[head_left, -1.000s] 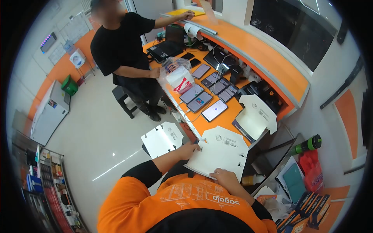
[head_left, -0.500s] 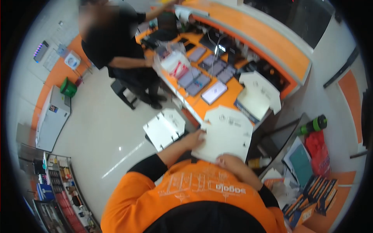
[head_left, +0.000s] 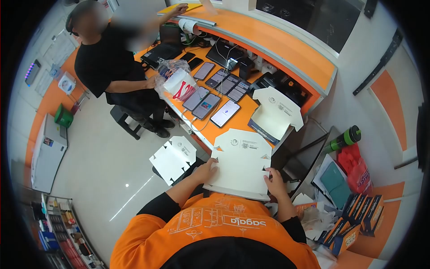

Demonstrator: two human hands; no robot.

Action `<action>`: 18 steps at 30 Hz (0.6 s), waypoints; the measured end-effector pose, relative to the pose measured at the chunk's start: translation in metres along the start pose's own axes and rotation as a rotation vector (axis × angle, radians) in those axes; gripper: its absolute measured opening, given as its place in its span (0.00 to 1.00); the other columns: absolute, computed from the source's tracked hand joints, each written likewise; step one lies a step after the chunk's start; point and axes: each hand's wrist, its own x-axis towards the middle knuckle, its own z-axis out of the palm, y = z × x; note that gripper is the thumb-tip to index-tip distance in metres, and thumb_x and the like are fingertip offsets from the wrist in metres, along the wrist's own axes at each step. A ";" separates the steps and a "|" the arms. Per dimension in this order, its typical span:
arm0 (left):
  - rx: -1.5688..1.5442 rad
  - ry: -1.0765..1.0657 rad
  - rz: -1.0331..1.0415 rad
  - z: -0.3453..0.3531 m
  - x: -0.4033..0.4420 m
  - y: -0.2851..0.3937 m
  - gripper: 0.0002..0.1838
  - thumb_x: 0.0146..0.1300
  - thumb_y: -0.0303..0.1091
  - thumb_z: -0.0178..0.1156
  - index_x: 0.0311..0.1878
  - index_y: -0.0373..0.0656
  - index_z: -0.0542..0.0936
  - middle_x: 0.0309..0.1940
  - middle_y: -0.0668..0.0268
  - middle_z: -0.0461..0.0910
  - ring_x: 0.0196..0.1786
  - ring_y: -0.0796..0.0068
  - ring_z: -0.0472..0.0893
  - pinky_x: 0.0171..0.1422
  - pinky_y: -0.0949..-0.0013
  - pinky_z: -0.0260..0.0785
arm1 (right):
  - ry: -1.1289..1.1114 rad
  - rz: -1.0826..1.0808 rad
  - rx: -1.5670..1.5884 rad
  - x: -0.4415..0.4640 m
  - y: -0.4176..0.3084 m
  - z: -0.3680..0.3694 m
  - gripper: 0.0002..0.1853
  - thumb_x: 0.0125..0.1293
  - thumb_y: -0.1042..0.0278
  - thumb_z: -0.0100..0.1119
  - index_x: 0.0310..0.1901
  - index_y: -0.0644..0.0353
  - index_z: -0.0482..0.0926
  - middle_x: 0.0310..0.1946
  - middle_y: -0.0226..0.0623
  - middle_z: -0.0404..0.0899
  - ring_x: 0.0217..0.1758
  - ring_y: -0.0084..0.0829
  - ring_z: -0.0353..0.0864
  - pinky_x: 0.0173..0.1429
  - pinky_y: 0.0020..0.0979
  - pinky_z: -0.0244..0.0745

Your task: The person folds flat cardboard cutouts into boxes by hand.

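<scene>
- Plainly the biggest thing before me is the orange table, with a raised orange ledge running along its far side.
- Next comes a co-worker in a black shirt, standing at the table's far end, one arm stretched toward the ledge.
- Nearer, somebody wears an orange shirt with white lettering across the chest.
- Before that shirt, at the table's near end, is a white cardboard sheet, opened out, its printed flap pointing toward the table.
- A second carton sits on the table's near corner, partly folded, one dark blue side showing.
- A third carton lies spread on a dark support, lower down and left of the sheet.
- A clear plastic bag with red marks rests on the table, the co-worker's hand touching it.
- A green bottle lies tilted above a red bag on the right.
- Both hands grasp the sheet: the left hand grips its left edge, the right hand pinches the right edge beside a slot.
- Smallest, a lit phone lies among others.
</scene>
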 end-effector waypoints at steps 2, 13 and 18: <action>-0.027 -0.044 -0.063 -0.007 -0.006 0.015 0.22 0.72 0.44 0.53 0.64 0.50 0.64 0.52 0.40 0.80 0.56 0.40 0.79 0.62 0.49 0.69 | 0.023 -0.104 -0.095 0.001 0.012 0.010 0.15 0.67 0.70 0.61 0.54 0.59 0.74 0.43 0.44 0.74 0.39 0.36 0.79 0.45 0.35 0.76; -0.208 -0.004 -0.080 0.004 -0.011 0.013 0.22 0.73 0.44 0.53 0.65 0.48 0.63 0.52 0.41 0.79 0.57 0.43 0.80 0.62 0.53 0.69 | 0.157 -0.048 0.005 -0.004 0.028 0.049 0.13 0.67 0.73 0.57 0.51 0.64 0.67 0.51 0.53 0.70 0.56 0.53 0.73 0.62 0.43 0.68; -0.137 0.046 0.031 0.015 0.000 -0.011 0.23 0.70 0.43 0.58 0.64 0.50 0.64 0.51 0.45 0.80 0.56 0.46 0.81 0.61 0.55 0.70 | 0.065 -0.050 0.014 -0.006 0.026 0.041 0.16 0.66 0.72 0.59 0.52 0.63 0.68 0.53 0.54 0.70 0.57 0.54 0.73 0.63 0.43 0.69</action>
